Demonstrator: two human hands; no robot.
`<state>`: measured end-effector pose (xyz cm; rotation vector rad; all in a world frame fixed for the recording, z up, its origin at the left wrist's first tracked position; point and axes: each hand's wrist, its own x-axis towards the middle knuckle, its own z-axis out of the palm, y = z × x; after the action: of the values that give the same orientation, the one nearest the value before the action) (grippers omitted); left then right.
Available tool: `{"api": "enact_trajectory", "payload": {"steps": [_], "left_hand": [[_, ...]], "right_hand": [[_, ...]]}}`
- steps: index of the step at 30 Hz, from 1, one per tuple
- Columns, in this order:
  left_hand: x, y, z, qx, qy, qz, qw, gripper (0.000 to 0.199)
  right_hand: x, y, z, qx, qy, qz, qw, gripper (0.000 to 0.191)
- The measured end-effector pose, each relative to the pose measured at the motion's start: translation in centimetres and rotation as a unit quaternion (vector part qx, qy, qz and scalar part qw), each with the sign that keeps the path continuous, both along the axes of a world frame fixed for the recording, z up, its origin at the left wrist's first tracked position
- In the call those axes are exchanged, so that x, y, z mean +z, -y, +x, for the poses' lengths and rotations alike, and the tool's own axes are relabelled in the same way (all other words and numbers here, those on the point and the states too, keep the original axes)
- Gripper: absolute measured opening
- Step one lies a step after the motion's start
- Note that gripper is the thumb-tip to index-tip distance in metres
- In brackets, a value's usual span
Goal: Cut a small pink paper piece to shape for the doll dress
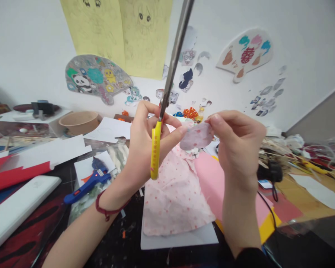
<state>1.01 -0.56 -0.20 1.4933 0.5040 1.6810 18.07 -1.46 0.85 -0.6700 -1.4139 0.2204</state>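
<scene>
A small oval piece of pink dotted fabric (197, 137) is stretched between my two hands. My left hand (153, 137) pinches its left edge between thumb and finger, and scissors with yellow handles (155, 150) hang on that hand, blades pointing up. The fingertips of my right hand (234, 145) pinch the fabric's upper right edge. Below lies a larger piece of pink dotted fabric (175, 193) over a white sheet (181, 242) on the black table surface.
A blue glue gun (89, 182) rests at the left, near a white oblong case (22, 210). Behind it stands a round tan bowl (79, 122). Pink paper (212, 178) and a black cable (268, 206) lie at the right. Drawings hang on the wall.
</scene>
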Motion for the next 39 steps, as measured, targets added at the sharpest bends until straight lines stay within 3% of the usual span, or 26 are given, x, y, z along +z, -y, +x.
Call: {"api": "enact_trajectory", "payload": {"steps": [5,11,20,25,28,34,39], "left_hand": [[0.1,0.0,0.0,0.013,-0.003,-0.019,1.0,0.041],[0.5,-0.1,0.2,0.03,0.001,-0.048,0.998,0.035],[-0.2,-1.2,0.2,-0.035,0.002,-0.041,0.999,0.037],[0.0,-1.5,-0.2,0.027,0.013,-0.005,1.0,0.035],[0.0,-1.5,-0.4,0.041,-0.008,-0.008,0.999,0.034],[-0.6,-1.3,0.1,-0.037,-0.026,-0.021,0.999,0.046],[-0.8,-1.1,0.4,-0.035,-0.031,-0.025,0.999,0.046]], "right_hand": [[-0.1,0.0,0.2,0.03,0.03,-0.057,0.997,0.024],[0.0,0.4,0.8,0.125,0.098,-0.171,0.972,0.022],[0.0,-0.3,1.0,0.07,0.0,-0.108,0.992,0.012],[0.2,-0.1,1.8,0.058,0.011,-0.095,0.994,0.002],[0.2,0.0,2.0,0.049,0.018,-0.095,0.994,0.005],[0.3,0.1,2.1,0.042,0.044,-0.106,0.993,0.016],[0.3,0.0,2.1,0.029,0.037,-0.093,0.995,0.018]]}}
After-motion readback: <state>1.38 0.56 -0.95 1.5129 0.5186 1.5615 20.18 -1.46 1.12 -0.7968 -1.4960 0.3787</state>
